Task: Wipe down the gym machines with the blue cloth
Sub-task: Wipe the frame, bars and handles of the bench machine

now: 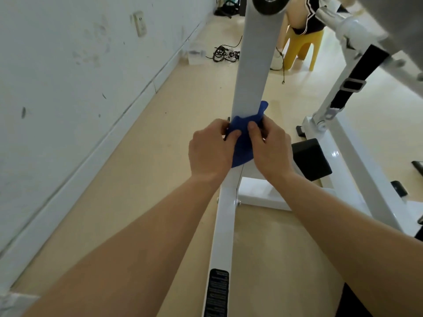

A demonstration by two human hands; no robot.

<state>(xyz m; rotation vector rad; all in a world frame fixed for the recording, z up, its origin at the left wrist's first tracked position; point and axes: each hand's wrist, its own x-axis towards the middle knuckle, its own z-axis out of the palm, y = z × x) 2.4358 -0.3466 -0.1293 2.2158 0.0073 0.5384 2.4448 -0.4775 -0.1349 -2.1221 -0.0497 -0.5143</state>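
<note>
Both hands are in tight at the foot of the machine: the left grip [209, 152] and the right grip [269, 149] sit side by side, almost touching, and between them is the blue cloth [242, 145]. Each grip is clamped on it, thumbs pressed onto the front of the fabric and fingers curled away round the back, out of sight. The cloth is wrapped around the bottom of the white upright post [251, 65], which rises straight up beyond the two grips, and one corner of the blue pokes up just above the right grip against the post's edge. Below the grips, running back toward the person between the forearms, is the white base rail [223, 225]. Near its close end is a black label [216, 291] with rows of pale print, too small and blurred to read, so no brand can be made out. Just off the right grip sits a black pad [311, 159]; farther out on that side a black strap [357, 78] runs along a slanted white bar. Well beyond the grips lie tangled cables [225, 53] on the floor and a yellow stool [302, 46]. Far off the left grip, a wall socket [140, 23].
</note>
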